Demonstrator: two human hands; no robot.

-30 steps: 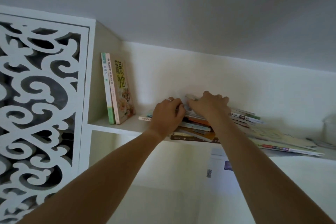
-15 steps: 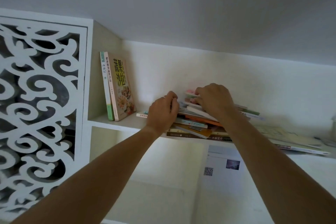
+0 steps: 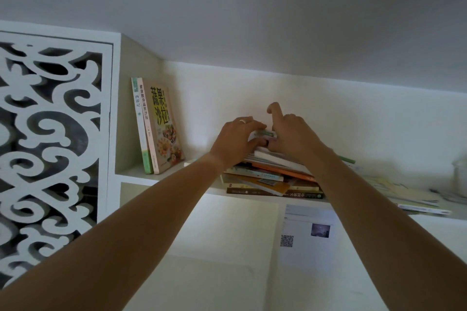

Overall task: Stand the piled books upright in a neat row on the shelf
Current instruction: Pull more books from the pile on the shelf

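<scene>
Both arms are reaching up to the white wall shelf (image 3: 166, 179).

My left hand (image 3: 237, 140), plain ring (image 3: 242, 121) on one finger, is closing around the left end of a thin book with a green-and-white edge (image 3: 262, 133). It is sitting at the top of the pile of flat-lying paperbacks (image 3: 270, 179), and I'm pinching it between thumb and fingers.

My right hand (image 3: 293, 135) is gripping the same thin book from the right, fingers curling under and over its edge, index finger (image 3: 274, 108) sticking up free. Whether the book is lifting clear of the pile or touching it, I can't tell; the hands are hiding the contact.

The pile itself is lying mid-shelf, askew: orange, teal, cream and dark spines fanning out at different angles, the lowest dark one overhanging the shelf's front edge a little.

Two books are standing at the shelf's far left, leaning slightly against the side wall: a slim green-spined white book (image 3: 140, 124) and, touching it on the right, a tan cookbook with a salad photo on its cover (image 3: 163, 124).

More flat pale books (image 3: 409, 197) are lying further right on the shelf, well apart from the standing pair. A clear glass jar (image 3: 458, 179) is sitting at the far right edge.

A white carved scrollwork panel (image 3: 50, 146) is filling the left side. Below the shelf, a printed white sheet with a QR code (image 3: 307, 232) is hanging on the wall.
</scene>
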